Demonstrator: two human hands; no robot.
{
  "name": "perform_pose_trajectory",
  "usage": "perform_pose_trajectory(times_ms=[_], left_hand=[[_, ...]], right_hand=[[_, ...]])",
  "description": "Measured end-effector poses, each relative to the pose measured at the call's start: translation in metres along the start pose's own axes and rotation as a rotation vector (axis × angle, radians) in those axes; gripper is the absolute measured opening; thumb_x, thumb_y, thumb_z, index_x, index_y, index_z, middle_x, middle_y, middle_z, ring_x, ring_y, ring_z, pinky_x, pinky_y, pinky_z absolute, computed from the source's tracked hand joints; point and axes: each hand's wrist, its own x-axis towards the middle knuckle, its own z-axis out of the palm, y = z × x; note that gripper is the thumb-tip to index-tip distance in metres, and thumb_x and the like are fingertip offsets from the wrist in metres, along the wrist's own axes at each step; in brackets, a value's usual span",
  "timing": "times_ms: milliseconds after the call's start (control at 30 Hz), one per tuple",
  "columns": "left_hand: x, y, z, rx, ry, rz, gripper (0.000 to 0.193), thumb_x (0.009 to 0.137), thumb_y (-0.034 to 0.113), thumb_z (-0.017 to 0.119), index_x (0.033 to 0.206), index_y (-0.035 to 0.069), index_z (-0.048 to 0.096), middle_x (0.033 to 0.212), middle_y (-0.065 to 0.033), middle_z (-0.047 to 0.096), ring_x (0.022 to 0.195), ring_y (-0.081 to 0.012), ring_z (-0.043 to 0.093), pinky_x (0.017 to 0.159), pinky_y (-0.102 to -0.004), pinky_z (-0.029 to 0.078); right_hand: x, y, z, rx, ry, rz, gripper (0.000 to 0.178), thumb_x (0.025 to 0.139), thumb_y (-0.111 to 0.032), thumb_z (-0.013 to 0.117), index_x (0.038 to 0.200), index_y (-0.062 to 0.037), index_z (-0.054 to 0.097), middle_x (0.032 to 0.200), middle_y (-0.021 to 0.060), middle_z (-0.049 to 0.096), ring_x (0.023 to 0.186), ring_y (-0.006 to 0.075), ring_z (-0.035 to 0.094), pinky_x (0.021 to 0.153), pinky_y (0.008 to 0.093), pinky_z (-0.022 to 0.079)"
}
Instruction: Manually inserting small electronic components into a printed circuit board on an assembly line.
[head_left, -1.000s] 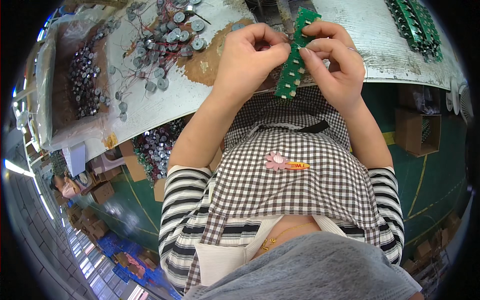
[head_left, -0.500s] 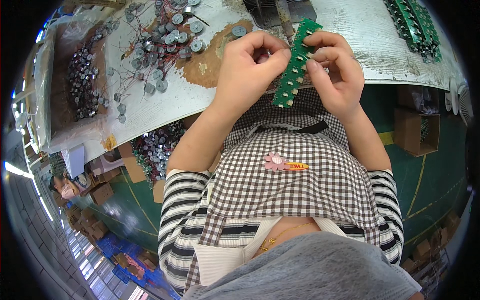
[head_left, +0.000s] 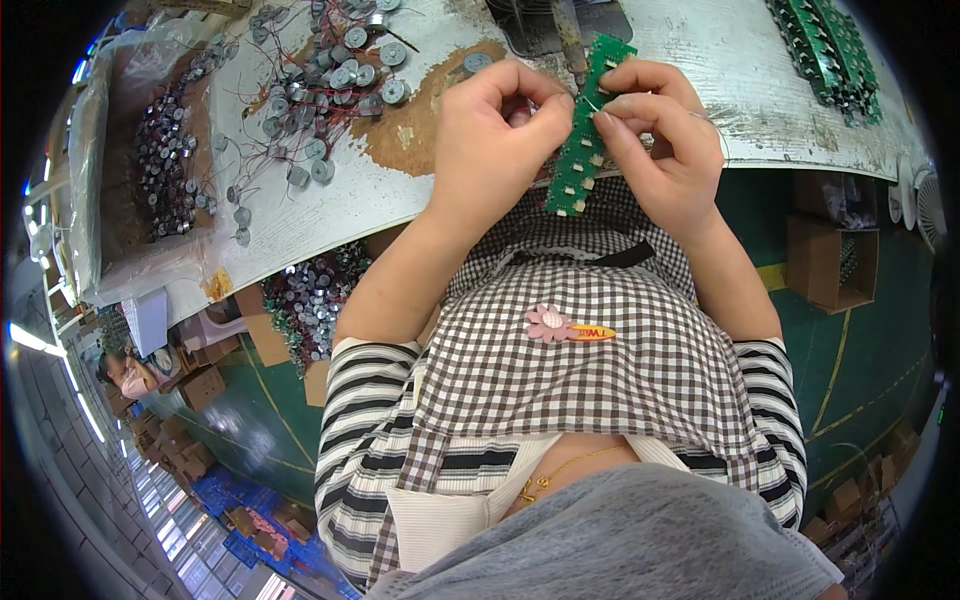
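A long green circuit board (head_left: pixel 580 150) with a row of small white connectors is held up at a slant, over the table's front edge. My left hand (head_left: pixel 497 135) is closed at the board's left side, thumb and forefinger pinched together against its edge; what lies inside the curled fingers is mostly hidden. From the right, my right hand (head_left: pixel 668 140) grips the board near its upper half with bent fingers. A thin pale strand, perhaps a wire, shows on the board by the right fingertips. Another fine strand curves beside the right hand's knuckles.
Many small round motors (head_left: pixel 345 75) with red wires lie on the white table (head_left: pixel 300 225) to the left. A plastic-lined box (head_left: pixel 110 170) holds more. Stacked green boards (head_left: pixel 830 55) sit far right. A metal rod on a dark base (head_left: pixel 570 35) stands just beyond my hands.
Both hands and the board have shifted slightly to the left. My right thumb has moved up and in, closer to the forefinger at the board.
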Motion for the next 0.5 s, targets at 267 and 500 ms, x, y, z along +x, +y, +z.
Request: perform_pose_trajectory(times_ms=[267,500], left_hand=[[-0.001,0.003,-0.003,0.054,-0.047,-0.046,0.011,0.069,0.009,0.066,0.071,-0.002,0.062,0.064,-0.0052,0.061,0.058,-0.0088,0.054,0.054,-0.0241,0.045],[0.007,0.000,-0.019,0.180,-0.128,0.062,0.020,0.073,0.012,0.072,0.087,0.001,0.064,0.072,0.0004,0.058,0.066,-0.0051,0.053,0.056,-0.0207,0.042]], right_hand=[[-0.006,-0.002,0.003,-0.154,0.031,-0.111,0.015,0.075,0.006,0.067,0.088,0.0019,0.059,0.104,0.0156,0.056,0.074,0.0171,0.057,0.057,0.0236,0.048],[-0.006,0.007,-0.001,0.016,0.056,0.035,0.007,0.082,0.008,0.061,0.087,0.0047,0.056,0.094,0.0153,0.061,0.074,0.0146,0.057,0.061,0.0221,0.047]])
